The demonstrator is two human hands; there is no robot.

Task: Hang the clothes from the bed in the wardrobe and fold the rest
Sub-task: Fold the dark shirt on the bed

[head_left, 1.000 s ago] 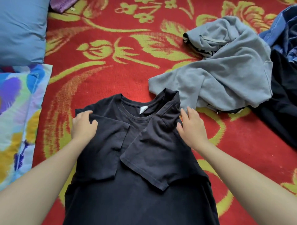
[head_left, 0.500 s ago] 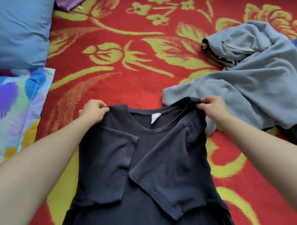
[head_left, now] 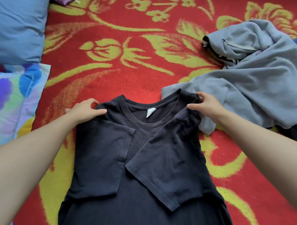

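Observation:
A black T-shirt (head_left: 144, 160) lies flat on the red and yellow blanket (head_left: 128, 77), collar away from me, both short sleeves folded inward over the chest. My left hand (head_left: 85, 110) rests at its left shoulder, thumb laid straight on the cloth and fingers loosened with blanket showing between them. My right hand (head_left: 207, 106) is at the right shoulder, with a bunch of the black cloth pinched between thumb and forefinger. A crumpled grey sweatshirt (head_left: 250, 83) lies just to the right; its edge touches the T-shirt's right shoulder.
A blue pillow (head_left: 20, 28) sits at the far left, with a multicoloured pillow (head_left: 17, 99) below it. A purple cloth (head_left: 67, 2) peeks in at the top edge. A dark garment (head_left: 282, 130) shows under the grey sweatshirt at the right.
Both hands went from the sides of the T-shirt to pinch its shoulders, which moved away from me. My left hand has since loosened its pinch.

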